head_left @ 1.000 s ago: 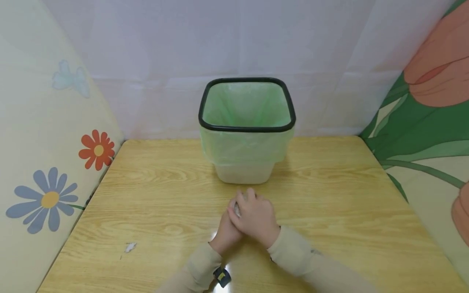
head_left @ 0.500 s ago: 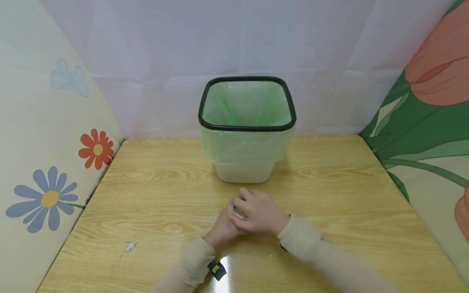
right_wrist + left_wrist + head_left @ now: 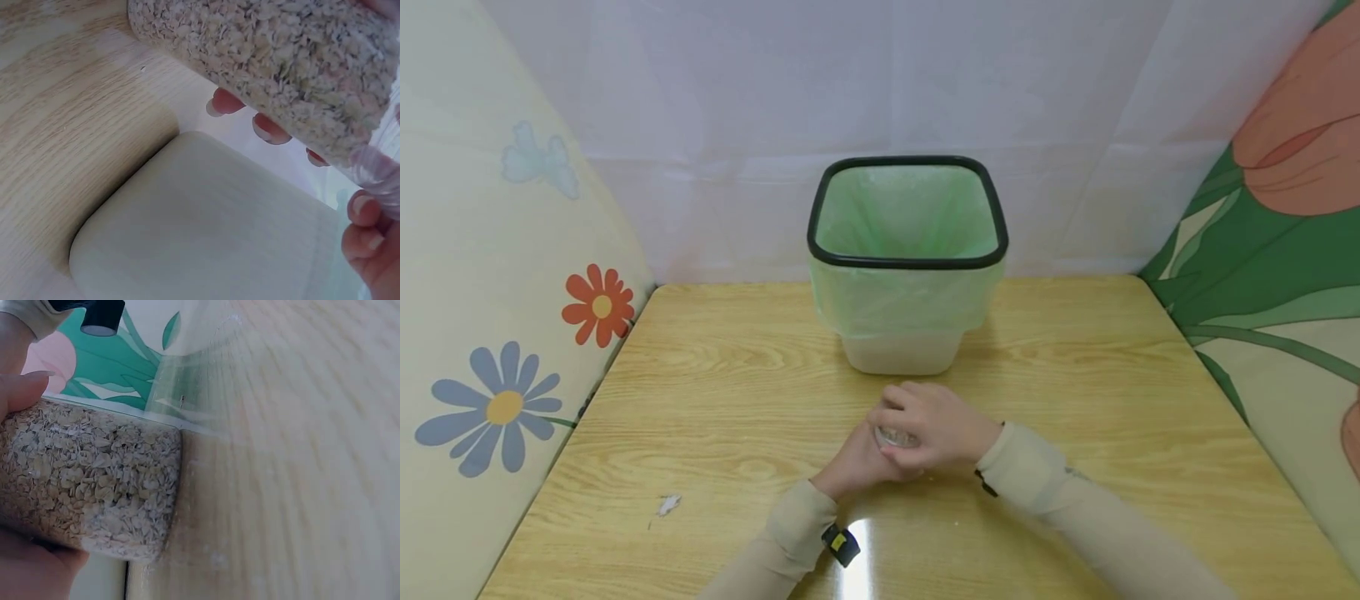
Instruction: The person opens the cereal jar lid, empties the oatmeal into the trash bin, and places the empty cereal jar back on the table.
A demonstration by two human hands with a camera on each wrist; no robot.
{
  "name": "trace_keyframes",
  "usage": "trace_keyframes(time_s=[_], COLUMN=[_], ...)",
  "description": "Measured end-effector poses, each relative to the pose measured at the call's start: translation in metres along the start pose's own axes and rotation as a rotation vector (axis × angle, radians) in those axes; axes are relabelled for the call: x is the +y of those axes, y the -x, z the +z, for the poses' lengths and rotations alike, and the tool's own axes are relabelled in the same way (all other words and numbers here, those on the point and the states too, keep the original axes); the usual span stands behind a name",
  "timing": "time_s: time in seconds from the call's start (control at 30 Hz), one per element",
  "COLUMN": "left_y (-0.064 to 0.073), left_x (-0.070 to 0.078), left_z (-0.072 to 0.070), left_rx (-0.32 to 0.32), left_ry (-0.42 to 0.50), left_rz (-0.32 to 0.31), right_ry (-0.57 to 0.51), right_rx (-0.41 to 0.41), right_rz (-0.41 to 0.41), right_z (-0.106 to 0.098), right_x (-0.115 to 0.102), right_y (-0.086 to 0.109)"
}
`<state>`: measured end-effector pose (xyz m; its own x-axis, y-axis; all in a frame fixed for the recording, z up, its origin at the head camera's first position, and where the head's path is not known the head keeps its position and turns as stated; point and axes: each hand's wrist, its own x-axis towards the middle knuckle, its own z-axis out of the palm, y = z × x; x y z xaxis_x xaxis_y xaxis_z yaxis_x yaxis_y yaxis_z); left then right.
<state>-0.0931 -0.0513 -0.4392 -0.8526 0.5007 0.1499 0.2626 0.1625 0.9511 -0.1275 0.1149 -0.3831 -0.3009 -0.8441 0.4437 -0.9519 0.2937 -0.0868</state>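
Note:
A clear jar of oat flakes (image 3: pixel 100 481) stands close over the tabletop in the left wrist view. My left hand (image 3: pixel 860 463) is wrapped round its body, and the fingertips (image 3: pixel 270 129) show along its far side in the right wrist view. My right hand (image 3: pixel 938 423) grips the jar's clear ridged top (image 3: pixel 377 172) with curled fingers and thumb. From the head view only a round bit of the jar's top (image 3: pixel 898 436) shows between thumb and fingers; the body is hidden by the hands.
A whitish bin (image 3: pixel 902 354) with a black rim and pale green liner stands just beyond the hands, at the table's back. The wooden table (image 3: pixel 715 400) has a small white worn patch (image 3: pixel 667 505) at left. Printed cloths and a white sheet enclose it.
My right hand has turned about the jar's top, its wrist swinging to the right. The left wrist has shifted slightly left, and more of the jar's top shows.

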Motion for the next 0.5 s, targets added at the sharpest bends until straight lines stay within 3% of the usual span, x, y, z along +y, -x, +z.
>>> trace_keyframes(time_s=[0.1, 0.23, 0.33, 0.5], left_y=[-0.002, -0.001, 0.002, 0.007], left_x=[0.000, 0.000, 0.000, 0.000], left_z=[0.000, 0.001, 0.003, 0.006], left_rx=[-0.001, 0.010, 0.048, 0.115], left_ry=[-0.035, 0.021, 0.084, 0.095], left_rz=[0.016, 0.006, -0.045, -0.114], right_ry=[-0.013, 0.001, 0.031, 0.088], right_rx=[-0.002, 0.003, 0.013, 0.019], right_rz=[0.018, 0.040, 0.052, 0.089], right_z=[-0.001, -0.006, -0.010, -0.016], right_x=[0.000, -0.001, -0.001, 0.000], right_y=[0.001, 0.003, 0.006, 0.014])
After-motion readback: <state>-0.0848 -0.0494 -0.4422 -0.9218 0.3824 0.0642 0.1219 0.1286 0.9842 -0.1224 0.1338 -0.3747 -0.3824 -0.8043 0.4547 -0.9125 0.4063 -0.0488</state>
